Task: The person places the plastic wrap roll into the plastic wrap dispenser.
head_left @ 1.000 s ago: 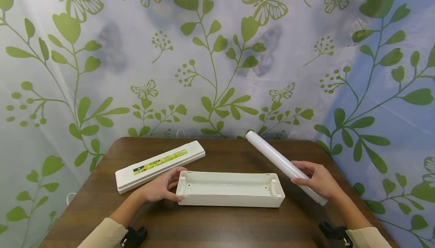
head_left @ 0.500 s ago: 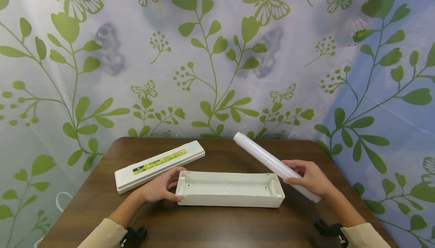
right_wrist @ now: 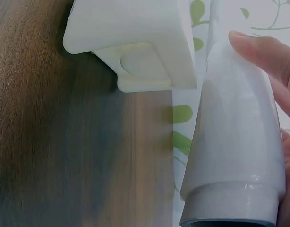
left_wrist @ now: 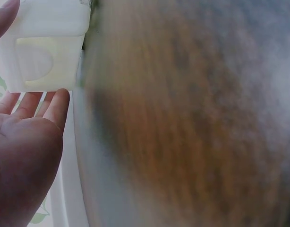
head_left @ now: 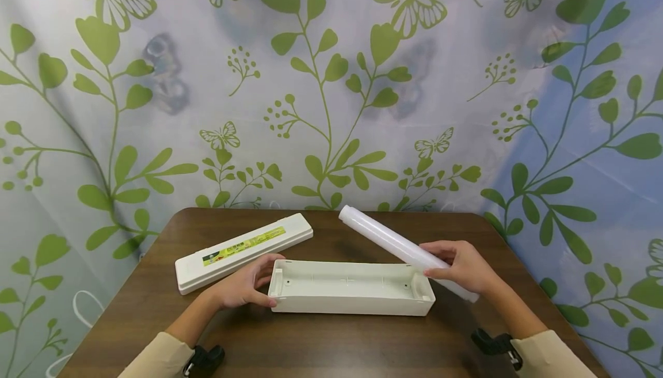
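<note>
A long white plastic box (head_left: 352, 305), without a top, sits in the middle of the table. My left hand (head_left: 243, 286) grips its left end, thumb at the front corner and fingers at the back. In the left wrist view, the box end (left_wrist: 50, 71) lies between thumb and fingers. A white roll of plastic wrap (head_left: 385, 239) slants over the box's right rear corner, its far end to the left. My right hand (head_left: 463, 266) holds it near the lower right end. The right wrist view shows the roll's hollow near end (right_wrist: 230, 203) beside the box (right_wrist: 131, 28).
A white lid (head_left: 246, 254) with a yellow-green label lies at an angle, behind and left of the box. The brown wooden table (head_left: 331, 346) reaches back to a curtain (head_left: 331, 102) with green leaves and butterflies.
My right hand has carried the roll of plastic wrap leftward, nearer to the box. My left hand, the box and the lid have stayed in place.
</note>
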The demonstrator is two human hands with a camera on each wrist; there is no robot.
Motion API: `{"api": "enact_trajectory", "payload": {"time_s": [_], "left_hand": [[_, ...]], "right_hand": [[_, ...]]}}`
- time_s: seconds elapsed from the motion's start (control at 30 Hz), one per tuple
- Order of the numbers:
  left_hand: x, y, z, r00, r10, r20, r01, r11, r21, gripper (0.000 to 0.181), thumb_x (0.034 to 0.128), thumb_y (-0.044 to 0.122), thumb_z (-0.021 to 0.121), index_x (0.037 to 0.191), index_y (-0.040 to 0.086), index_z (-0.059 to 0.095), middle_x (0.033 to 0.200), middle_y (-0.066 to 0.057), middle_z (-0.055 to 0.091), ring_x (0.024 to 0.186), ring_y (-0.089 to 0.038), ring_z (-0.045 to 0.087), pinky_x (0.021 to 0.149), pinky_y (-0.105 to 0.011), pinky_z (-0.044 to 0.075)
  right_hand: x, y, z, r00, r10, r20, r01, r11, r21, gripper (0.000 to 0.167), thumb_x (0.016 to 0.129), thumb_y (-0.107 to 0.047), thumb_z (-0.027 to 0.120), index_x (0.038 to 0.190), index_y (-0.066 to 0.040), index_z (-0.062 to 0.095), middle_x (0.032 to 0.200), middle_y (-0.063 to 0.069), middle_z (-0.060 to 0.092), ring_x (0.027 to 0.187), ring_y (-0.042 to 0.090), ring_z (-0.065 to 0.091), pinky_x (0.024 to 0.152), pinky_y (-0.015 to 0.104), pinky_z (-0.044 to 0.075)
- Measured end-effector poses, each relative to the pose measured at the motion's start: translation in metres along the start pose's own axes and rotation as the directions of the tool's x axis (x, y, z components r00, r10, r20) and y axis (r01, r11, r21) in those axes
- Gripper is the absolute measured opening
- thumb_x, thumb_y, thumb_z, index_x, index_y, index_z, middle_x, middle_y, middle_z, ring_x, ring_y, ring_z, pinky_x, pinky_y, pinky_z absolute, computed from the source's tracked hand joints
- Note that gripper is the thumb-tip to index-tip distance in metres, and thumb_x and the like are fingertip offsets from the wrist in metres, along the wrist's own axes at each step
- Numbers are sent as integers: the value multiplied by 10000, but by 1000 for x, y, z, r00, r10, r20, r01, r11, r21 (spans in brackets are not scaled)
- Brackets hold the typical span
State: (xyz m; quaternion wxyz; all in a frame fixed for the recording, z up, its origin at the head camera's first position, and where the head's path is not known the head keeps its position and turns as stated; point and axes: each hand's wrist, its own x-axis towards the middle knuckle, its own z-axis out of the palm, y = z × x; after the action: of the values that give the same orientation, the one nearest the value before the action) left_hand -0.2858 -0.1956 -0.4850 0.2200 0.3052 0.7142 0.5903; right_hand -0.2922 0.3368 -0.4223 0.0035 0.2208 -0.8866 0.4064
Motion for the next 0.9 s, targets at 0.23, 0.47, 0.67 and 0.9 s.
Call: {"api": "enact_trajectory", "payload": {"time_s": [0.23, 0.47, 0.67, 0.9], "left_hand": [[0, 1, 0, 1000, 2, 2, -2, 1000, -3, 909, 820, 27, 837, 1520, 8, 258, 1522, -289, 365, 1451, -483, 348, 1051, -276, 496], [1, 1, 0, 1000, 4, 5, -4, 1000, 7, 901, 818, 32, 839, 1514, 1, 267, 1509, -290, 373, 1433, -482, 364, 1052, -257, 489], [0, 3, 1, 1000, -1, 1, 1, 1000, 10, 906, 817, 42, 844, 1516, 3, 268, 1513, -298, 365, 1438, -487, 359, 1052, -241, 483], [-1, 3, 2, 1000, -7, 0, 7, 1000, 4, 917, 814, 34, 845, 1519, -4, 260, 1522, -297, 354, 1455, -487, 341, 1056, -258, 486]], "right_hand": [[6, -6, 5, 999, -13, 37, 12, 999, 36, 562, 781, -269, 905, 1278, -89, 713, 1182, 132, 752, 932, 90, 724, 735, 256, 580], [12, -10, 10, 996, -52, 72, 48, 997, 57, 548, 786, -224, 901, 1282, -89, 711, 1194, 130, 749, 959, 124, 731, 764, 252, 590], [17, -14, 14, 993, -78, 90, 74, 996, 47, 519, 780, -160, 901, 1263, -105, 723, 1177, 110, 756, 936, 136, 729, 757, 258, 591], [22, -17, 19, 986, -110, 126, 102, 993, 66, 522, 790, -211, 899, 1264, -81, 721, 1165, 112, 760, 929, 131, 731, 763, 257, 599]]}}
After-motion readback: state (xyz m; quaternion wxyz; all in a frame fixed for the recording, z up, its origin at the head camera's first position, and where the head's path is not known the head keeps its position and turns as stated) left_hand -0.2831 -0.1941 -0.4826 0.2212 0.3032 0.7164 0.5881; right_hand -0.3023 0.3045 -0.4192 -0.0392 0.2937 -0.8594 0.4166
